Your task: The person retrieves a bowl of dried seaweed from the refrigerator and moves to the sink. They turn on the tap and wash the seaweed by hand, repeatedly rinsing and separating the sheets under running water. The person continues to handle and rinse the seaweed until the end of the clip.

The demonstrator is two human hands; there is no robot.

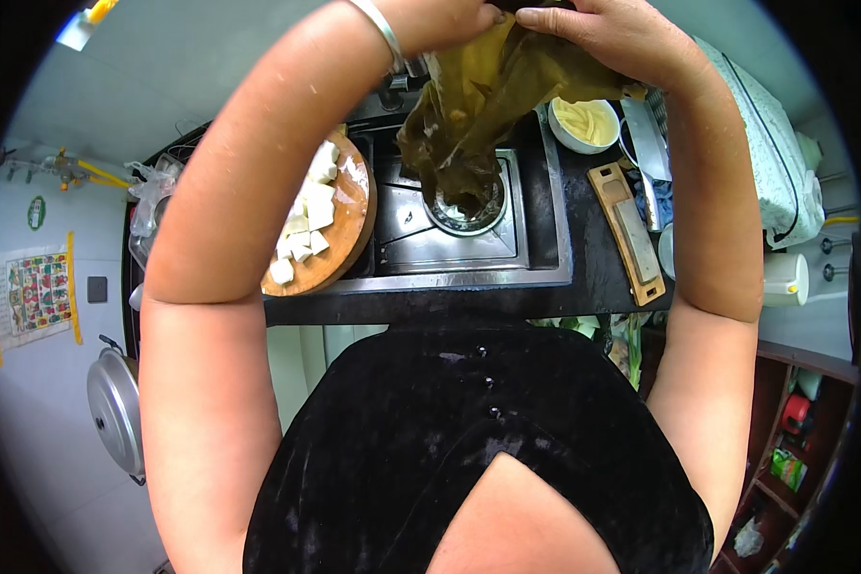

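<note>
A large wet sheet of brown-green kelp [473,107] hangs from both my hands at the top of the view. My left hand [459,18] pinches its upper edge, partly cut off by the frame. Close beside it, my right hand [603,29] grips the same edge between thumb and fingers. The kelp's lower end reaches into a round metal bowl [466,228] in the steel sink [430,251]. Left of the sink, white cubes [319,204] lie on a round wooden chopping board [351,222], partly behind my left forearm.
Right of the sink stand a white bowl of pale yellow strips [586,123], a cleaver [646,143] and a sharpening stone on a wooden holder [635,240]. The faucet [394,86] is behind the sink. A lidded metal pot [115,409] is at far left.
</note>
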